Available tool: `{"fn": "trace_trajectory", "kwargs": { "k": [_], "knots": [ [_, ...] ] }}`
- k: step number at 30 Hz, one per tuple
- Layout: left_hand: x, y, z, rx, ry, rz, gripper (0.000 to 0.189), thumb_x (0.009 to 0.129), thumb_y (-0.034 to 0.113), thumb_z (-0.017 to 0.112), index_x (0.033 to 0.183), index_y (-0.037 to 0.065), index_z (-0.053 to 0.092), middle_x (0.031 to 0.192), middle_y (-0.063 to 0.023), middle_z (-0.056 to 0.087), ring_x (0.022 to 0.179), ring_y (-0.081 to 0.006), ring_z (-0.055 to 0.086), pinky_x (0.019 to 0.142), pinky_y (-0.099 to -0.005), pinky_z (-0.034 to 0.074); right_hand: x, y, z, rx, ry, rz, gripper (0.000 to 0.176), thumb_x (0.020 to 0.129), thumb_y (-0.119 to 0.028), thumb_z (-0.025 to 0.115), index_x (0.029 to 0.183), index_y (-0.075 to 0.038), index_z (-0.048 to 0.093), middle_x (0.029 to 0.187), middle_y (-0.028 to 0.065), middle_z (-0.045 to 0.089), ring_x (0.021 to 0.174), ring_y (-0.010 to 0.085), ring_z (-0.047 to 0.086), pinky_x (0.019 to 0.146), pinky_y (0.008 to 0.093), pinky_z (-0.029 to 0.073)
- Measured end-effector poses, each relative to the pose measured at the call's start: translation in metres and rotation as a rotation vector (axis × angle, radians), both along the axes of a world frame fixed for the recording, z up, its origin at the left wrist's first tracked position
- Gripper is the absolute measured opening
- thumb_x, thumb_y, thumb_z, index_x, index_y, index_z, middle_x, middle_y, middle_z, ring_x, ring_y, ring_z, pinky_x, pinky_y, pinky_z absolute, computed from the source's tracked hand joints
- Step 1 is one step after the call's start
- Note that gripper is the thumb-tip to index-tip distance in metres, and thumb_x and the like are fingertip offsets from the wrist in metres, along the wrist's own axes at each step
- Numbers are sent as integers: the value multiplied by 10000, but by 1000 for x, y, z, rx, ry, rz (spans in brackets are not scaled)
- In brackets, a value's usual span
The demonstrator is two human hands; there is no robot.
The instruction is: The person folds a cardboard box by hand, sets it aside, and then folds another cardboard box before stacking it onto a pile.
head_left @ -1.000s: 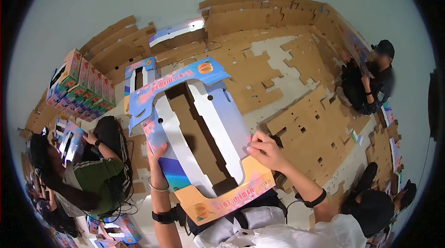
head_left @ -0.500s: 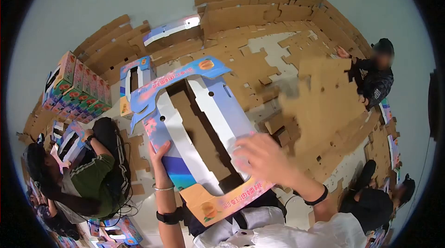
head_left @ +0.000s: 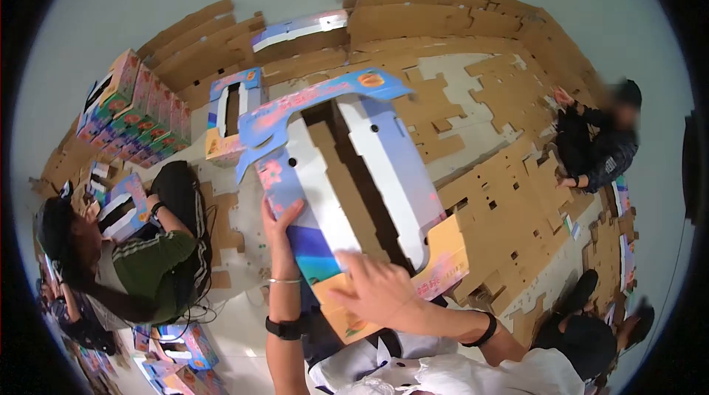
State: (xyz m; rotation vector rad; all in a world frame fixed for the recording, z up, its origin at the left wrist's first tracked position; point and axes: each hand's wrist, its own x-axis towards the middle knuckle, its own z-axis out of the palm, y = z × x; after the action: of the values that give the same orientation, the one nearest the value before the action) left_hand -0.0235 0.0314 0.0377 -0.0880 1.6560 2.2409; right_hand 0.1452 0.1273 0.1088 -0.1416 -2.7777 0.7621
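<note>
In front of me a printed cardboard fruit box (head_left: 314, 229), blue, pink and orange with white inner flaps, lies tilted on my lap. A long slot runs down its top between the white flaps, showing brown cardboard inside. My left hand (head_left: 281, 229) grips the box's left side, thumb on the outer face and the other fingers partly hidden. Over the near end, my right hand (head_left: 380, 293) rests on the orange end flap and the white flap's lower corner, fingers apart. At the far end a blue flap (head_left: 325, 100) with a peach picture sticks up.
Stacked printed boxes (head_left: 136, 103) stand at the left, beside a single box (head_left: 235, 114). A co-worker (head_left: 148, 269) sits at left with another box (head_left: 124, 207). Cardboard sheets (head_left: 509, 196) cover the floor; another person (head_left: 602, 136) sits at far right.
My right hand has moved from the box's right flap leftward to its near end. My left hand keeps its hold. At right, the person's large cardboard sheet now lies lower, on the floor.
</note>
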Motion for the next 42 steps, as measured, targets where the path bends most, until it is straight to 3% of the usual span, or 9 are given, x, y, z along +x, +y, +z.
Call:
{"fn": "trace_trajectory", "kwargs": {
  "k": [7, 11, 23, 28, 30, 35, 38, 40, 42],
  "knots": [
    [9, 4, -7, 37, -4, 7, 782, 685, 197, 737, 1333, -2, 348, 1208, -121, 486, 1080, -211, 488, 940, -320, 388, -20, -25, 15, 396, -87, 222, 402, 817, -421, 629, 685, -45, 577, 692, 64, 552, 687, 202, 567, 684, 300, 438],
    [15, 2, 2, 83, -12, 26, 793, 693, 188, 737, 1349, 4, 329, 1259, -132, 444, 1129, -220, 460, 958, -330, 379, -22, -28, 6, 435, -224, 282, 322, 850, -345, 590, 709, -55, 578, 651, 28, 527, 721, 171, 545, 703, 282, 409],
    [4, -6, 6, 63, -42, -57, 763, 699, 164, 714, 1342, 13, 333, 1171, -109, 498, 1037, -193, 509, 910, -311, 417, -14, -50, -8, -171, 131, 385, 246, 849, -212, 609, 680, -69, 504, 662, 35, 490, 626, 201, 540, 604, 311, 423],
    [6, -7, 10, -4, 23, -40, 737, 708, 176, 702, 1332, 31, 338, 1160, -104, 500, 1019, -198, 517, 893, -315, 427, -12, -28, 1, -430, 246, 385, 117, 813, -170, 651, 894, -86, 647, 828, 25, 610, 822, 210, 611, 751, 306, 464],
    [7, -13, 14, 87, -67, -82, 724, 726, 200, 685, 1342, 58, 331, 1160, -108, 496, 1029, -207, 522, 887, -323, 437, 6, 18, 41, -235, 283, 382, 197, 799, -122, 645, 988, -69, 642, 992, 68, 613, 882, 251, 595, 812, 357, 465],
    [1, -28, 0, 108, -179, -166, 707, 762, 245, 647, 1366, 91, 314, 1154, -111, 497, 1009, -217, 537, 847, -333, 475, 61, 132, 91, -65, 130, -204, 349, 816, -177, 647, 1128, -33, 584, 1184, 115, 565, 996, 292, 578, 851, 396, 450],
    [1, -28, 0, 152, -251, -207, 711, 765, 265, 652, 1369, 92, 319, 1172, -120, 488, 1022, -227, 535, 853, -333, 474, 73, 148, 80, 186, -211, -320, 550, 852, -288, 632, 1308, -40, 453, 1272, 184, 518, 1121, 342, 541, 927, 419, 430],
    [-3, -29, -4, 187, -275, -248, 710, 771, 277, 651, 1373, 89, 325, 1195, -125, 484, 1046, -231, 530, 871, -339, 467, 71, 139, 54, -430, -285, -201, 769, 871, -385, 605, 1447, -60, 213, 1373, 243, 412, 1254, 388, 432, 1022, 424, 370],
    [-5, -27, -7, 116, -206, -279, 722, 775, 278, 645, 1389, 90, 314, 1205, -118, 489, 1075, -226, 519, 878, -340, 460, 63, 120, 49, -524, -333, -124, 889, 875, -409, 597, 1473, -67, 36, 1423, 275, 320, 1313, 410, 337, 1065, 436, 326]
  ]
}}
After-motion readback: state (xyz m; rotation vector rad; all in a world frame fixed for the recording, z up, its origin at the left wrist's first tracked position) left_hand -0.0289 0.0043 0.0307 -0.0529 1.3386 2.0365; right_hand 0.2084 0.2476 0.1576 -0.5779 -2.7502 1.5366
